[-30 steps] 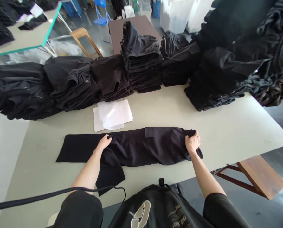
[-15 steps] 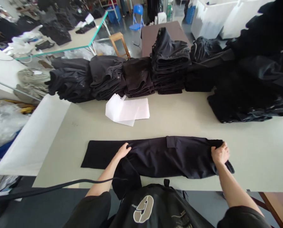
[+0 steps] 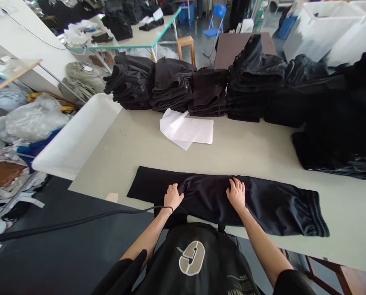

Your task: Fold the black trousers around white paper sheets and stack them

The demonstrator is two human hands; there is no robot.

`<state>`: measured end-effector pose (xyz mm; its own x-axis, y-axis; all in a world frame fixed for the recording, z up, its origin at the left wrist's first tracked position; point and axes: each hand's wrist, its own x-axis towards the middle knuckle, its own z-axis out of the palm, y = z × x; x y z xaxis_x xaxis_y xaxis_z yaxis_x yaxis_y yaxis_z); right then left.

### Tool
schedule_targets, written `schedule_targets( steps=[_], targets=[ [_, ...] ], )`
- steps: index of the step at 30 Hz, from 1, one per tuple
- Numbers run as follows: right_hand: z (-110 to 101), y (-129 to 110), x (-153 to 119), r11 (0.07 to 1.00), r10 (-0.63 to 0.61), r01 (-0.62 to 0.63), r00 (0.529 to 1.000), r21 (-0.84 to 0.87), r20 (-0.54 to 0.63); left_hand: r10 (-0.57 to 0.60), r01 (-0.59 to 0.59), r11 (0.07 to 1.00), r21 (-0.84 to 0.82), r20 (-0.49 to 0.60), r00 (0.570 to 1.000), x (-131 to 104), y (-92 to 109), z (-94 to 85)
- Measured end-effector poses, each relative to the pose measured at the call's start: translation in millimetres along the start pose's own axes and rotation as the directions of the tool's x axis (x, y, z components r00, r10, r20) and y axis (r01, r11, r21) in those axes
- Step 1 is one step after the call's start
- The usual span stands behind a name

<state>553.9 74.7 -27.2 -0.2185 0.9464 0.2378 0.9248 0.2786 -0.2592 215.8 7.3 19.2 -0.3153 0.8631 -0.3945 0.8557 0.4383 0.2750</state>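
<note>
A pair of black trousers (image 3: pixel 271 205) lies lengthwise along the near side of the table, with its gathered elastic waistband at the right and a leg end at the left. My left hand (image 3: pixel 173 197) is closed on the cloth around the leg, where the fabric bunches into folds. Part of the other leg hangs over the table edge below that hand. My right hand (image 3: pixel 236 192) rests on the middle of the trousers near the upper edge, fingers apart and pressed lightly on the fabric.
Stacks of folded black garments (image 3: pixel 209 92) line the table's far side, with a larger dark pile (image 3: pixel 336 123) at right. White paper sheets (image 3: pixel 190 130) lie before them. A white bin (image 3: pixel 78 139) adjoins the table's left end. A black cable (image 3: pixel 78 223) crosses at lower left.
My right hand has let go of the waistband and moved left to the middle of the trousers. The waistband now lies spread out. The view has swung left.
</note>
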Motion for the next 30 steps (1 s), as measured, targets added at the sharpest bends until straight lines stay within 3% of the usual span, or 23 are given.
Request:
schedule_targets(
  steps=[4,7,11,14,17,20,23,26,30],
  targets=[
    [11,-5,-6,0.996,0.053,-0.048,0.996,-0.081,0.067,-0.054,0.054,0.996,0.064,0.001,0.999,-33,-33,5.1],
    [10,-4,-5,0.993,0.066,-0.054,0.992,-0.108,0.112,-0.092,0.094,0.995,0.03,-0.062,0.994,-45,-54,5.7],
    [11,-5,-7,0.99,0.053,-0.037,0.992,-0.139,0.113,-0.167,0.156,0.982,-0.109,-0.1,0.981,-47,-81,-14.4],
    [13,-5,-10,0.987,0.039,-0.02,0.993,-0.162,0.115,-0.19,0.184,0.975,-0.122,-0.04,0.981,-42,-107,-48.3],
    [13,-4,-12,0.986,0.027,-0.004,0.99,-0.169,0.135,-0.062,0.064,0.99,-0.123,0.019,0.998,-29,-137,-95.1],
    [13,-4,-12,0.985,0.028,-0.002,0.988,-0.172,0.152,0.051,-0.041,0.994,-0.106,0.101,0.994,1,-166,-145.6],
    [14,-5,-11,0.981,0.056,-0.026,0.987,-0.194,0.152,0.055,-0.043,0.992,-0.117,0.095,0.994,46,-189,-180.7],
    [15,-7,-11,0.977,0.077,-0.044,0.984,-0.208,0.157,-0.035,0.029,0.967,-0.252,-0.022,0.999,88,-207,-181.0],
    [14,-7,-11,0.978,0.095,-0.055,0.975,-0.201,0.199,-0.332,0.279,0.843,-0.46,-0.037,0.943,107,-225,-142.0]
  ],
)
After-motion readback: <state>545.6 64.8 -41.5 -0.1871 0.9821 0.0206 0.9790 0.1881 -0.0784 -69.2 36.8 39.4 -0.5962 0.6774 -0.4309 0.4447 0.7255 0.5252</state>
